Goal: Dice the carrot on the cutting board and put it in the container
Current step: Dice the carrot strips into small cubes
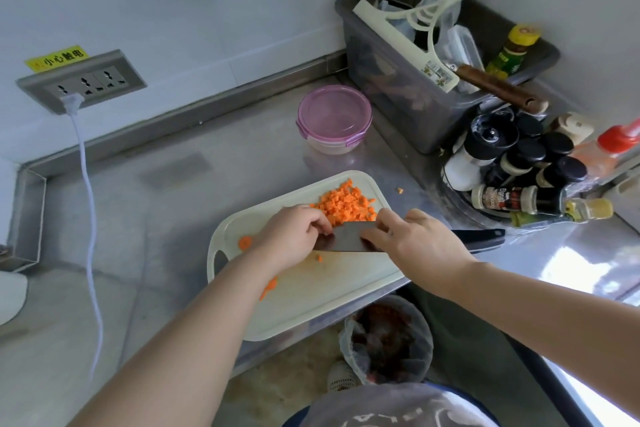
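Observation:
A pile of diced carrot (348, 206) lies on the far part of the white cutting board (329, 298). A carrot end slice (245, 243) and a few loose bits (270, 285) sit near my left wrist. The dark knife (349, 237) stands on its edge across the board, just in front of the pile, its black handle pointing right and free. My left hand (294, 237) has its curled fingers at the blade's left end. My right hand (415, 243) pinches the blade's top near the handle. The round container (334, 118) with a pink lid stands behind the board, lid on.
A grey bin (415, 104) with a squeegee and bottles stands at the back right. A cluster of spice bottles (519, 166) sits right of the board. One carrot dice (400, 190) lies on the steel counter. A white cable (90, 218) hangs from the wall socket. A lined waste bin (388, 340) is below the counter edge.

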{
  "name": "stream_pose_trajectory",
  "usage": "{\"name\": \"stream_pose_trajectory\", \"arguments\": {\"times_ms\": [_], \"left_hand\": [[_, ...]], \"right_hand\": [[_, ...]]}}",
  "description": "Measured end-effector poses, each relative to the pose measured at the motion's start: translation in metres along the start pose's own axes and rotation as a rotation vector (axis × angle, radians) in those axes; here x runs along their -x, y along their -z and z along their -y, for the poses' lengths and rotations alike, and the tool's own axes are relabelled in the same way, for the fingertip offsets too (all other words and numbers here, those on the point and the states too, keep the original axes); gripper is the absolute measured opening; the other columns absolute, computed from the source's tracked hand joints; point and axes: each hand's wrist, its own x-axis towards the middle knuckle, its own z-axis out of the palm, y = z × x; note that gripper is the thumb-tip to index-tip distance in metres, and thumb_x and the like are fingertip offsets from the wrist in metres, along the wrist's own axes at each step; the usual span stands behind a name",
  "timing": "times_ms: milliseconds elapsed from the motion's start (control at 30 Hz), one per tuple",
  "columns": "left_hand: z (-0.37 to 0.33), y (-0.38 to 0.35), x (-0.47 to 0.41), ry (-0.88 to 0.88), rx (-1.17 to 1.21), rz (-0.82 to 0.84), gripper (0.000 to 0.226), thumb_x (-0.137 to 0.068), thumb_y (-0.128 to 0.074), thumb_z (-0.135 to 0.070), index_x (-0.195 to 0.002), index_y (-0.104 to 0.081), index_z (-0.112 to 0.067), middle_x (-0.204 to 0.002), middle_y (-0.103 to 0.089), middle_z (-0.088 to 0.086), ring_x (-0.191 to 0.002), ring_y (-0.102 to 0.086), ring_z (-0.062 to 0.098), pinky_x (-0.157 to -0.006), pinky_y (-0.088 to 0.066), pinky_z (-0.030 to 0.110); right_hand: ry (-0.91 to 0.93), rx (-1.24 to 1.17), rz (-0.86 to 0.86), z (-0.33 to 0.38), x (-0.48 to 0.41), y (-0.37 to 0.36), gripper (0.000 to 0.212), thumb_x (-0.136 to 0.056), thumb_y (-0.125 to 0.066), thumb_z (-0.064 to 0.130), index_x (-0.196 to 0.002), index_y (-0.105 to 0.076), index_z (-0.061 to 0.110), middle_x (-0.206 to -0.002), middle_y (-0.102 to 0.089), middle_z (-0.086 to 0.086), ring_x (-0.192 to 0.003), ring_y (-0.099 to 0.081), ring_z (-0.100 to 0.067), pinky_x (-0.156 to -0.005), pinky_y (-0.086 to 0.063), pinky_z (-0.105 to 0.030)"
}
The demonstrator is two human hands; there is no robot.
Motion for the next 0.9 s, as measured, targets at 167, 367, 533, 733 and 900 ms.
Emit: {"name": "stream_pose_trajectory", "arguments": {"times_ms": [167, 367, 533, 733, 900], "left_hand": [[0.007, -0.012, -0.011, 0.035, 0.050, -0.084, 0.047, -0.082, -0.040, 0.009, -0.100, -0.073, -0.019, -0.105, -0.063, -0.003, -0.100, -0.059, 0.012, -0.091, -0.041, 0.019], [0.003, -0.013, -0.011, -0.053, -0.010, -0.048, 0.048, -0.083, -0.041, 0.007, -0.102, -0.073, -0.023, -0.109, -0.062, -0.004, -0.106, -0.056, 0.016, -0.097, -0.042, 0.030], [0.014, -0.007, -0.006, 0.014, 0.009, -0.227, 0.047, -0.087, -0.040, 0.006, -0.116, -0.068, -0.019, -0.119, -0.059, 0.001, -0.106, -0.058, 0.021, -0.095, -0.045, 0.036], [0.037, 0.019, 0.023, 0.213, 0.162, -0.419, 0.040, -0.092, -0.039, 0.000, -0.108, -0.068, -0.024, -0.105, -0.061, -0.012, -0.094, -0.056, 0.007, -0.080, -0.045, 0.024], [0.067, 0.018, 0.054, 0.422, 0.242, -0.522, 0.036, -0.093, -0.042, 0.002, -0.108, -0.067, -0.019, -0.101, -0.061, -0.010, -0.098, -0.058, 0.010, -0.081, -0.037, 0.013]], "right_hand": [[0.045, 0.044, 0.035, 0.003, 0.001, -0.001, 0.056, -0.033, -0.064, -0.003, -0.084, -0.068, 0.021, -0.075, -0.054, -0.001, -0.046, -0.018, -0.015, -0.051, -0.041, -0.023], [0.034, -0.005, 0.106, 0.007, -0.002, 0.001, 0.062, -0.027, -0.075, -0.001, -0.085, -0.069, 0.020, -0.075, -0.054, -0.001, -0.038, -0.038, -0.013, -0.054, -0.042, -0.023], [-0.031, -0.020, 0.132, 0.007, -0.006, 0.002, 0.066, -0.029, -0.082, -0.001, -0.090, -0.068, 0.022, -0.077, -0.054, -0.001, -0.041, -0.025, -0.014, -0.050, -0.039, -0.023], [-0.173, -0.358, 0.352, 0.021, -0.006, -0.004, 0.039, -0.096, -0.048, 0.015, -0.133, -0.046, 0.029, -0.115, -0.047, 0.003, -0.081, -0.058, -0.023, -0.068, -0.049, -0.031], [-0.338, -0.680, 0.436, 0.045, -0.001, -0.018, 0.032, -0.098, -0.038, 0.012, -0.128, -0.046, 0.016, -0.105, -0.049, 0.001, -0.090, -0.049, -0.019, -0.076, -0.039, -0.026]]}}
